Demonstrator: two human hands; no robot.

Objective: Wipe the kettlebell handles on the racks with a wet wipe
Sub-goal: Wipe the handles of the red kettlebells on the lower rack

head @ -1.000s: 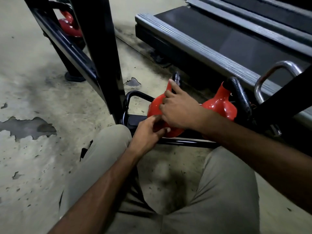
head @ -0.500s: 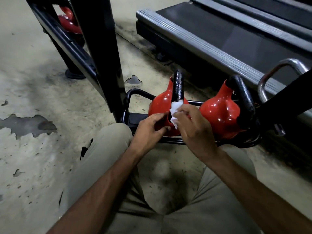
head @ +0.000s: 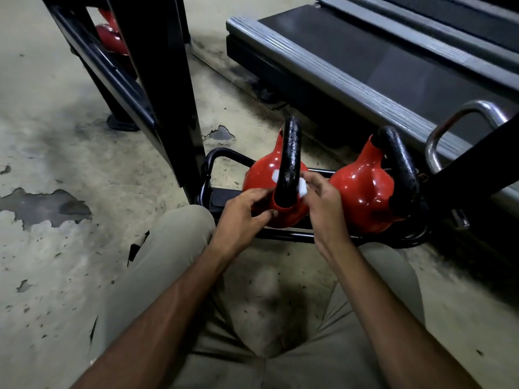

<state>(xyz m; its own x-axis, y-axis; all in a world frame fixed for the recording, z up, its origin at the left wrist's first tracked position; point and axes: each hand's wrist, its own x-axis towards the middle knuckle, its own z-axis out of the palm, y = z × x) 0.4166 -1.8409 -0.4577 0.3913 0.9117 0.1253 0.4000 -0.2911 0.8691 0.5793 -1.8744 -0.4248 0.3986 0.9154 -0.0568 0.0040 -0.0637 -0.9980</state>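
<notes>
1. The person is crouching over the lowest tier of a black rack (head: 283, 235), knees in beige trousers (head: 157, 262) spreading to either side of the forearms.
2. Two red kettlebells are sitting side by side on that tier: the left kettlebell (head: 259, 174) is between the hands, and the right kettlebell (head: 362, 189) is standing just beside it.
3. The left handle (head: 291, 153), black and rough-coated, is rising upright and edge-on to the camera.
4. The wet wipe (head: 302, 188) is lying against the lower part of that handle; white is showing on both sides of the bar (so it seems wrapped round behind it).
5. The right hand (head: 323, 204) is pinching the wipe at its fingertips, the palm sitting just right of the handle and in front of the gap between the two bells.
6. The left hand (head: 241, 217) is gripping the left kettlebell, fingers and thumb curling round the red body at the foot of the handle, below and left of the wipe.
7. The right handle (head: 398, 164) is leaning rightward, with no hand touching it.
8. A black upright post (head: 157, 80) is standing to the left, and another red kettlebell (head: 111, 40) is showing behind it on a rail.
9. A treadmill (head: 365, 51) is lying beyond the rack on the worn, patchy floor (head: 70, 136).
</notes>
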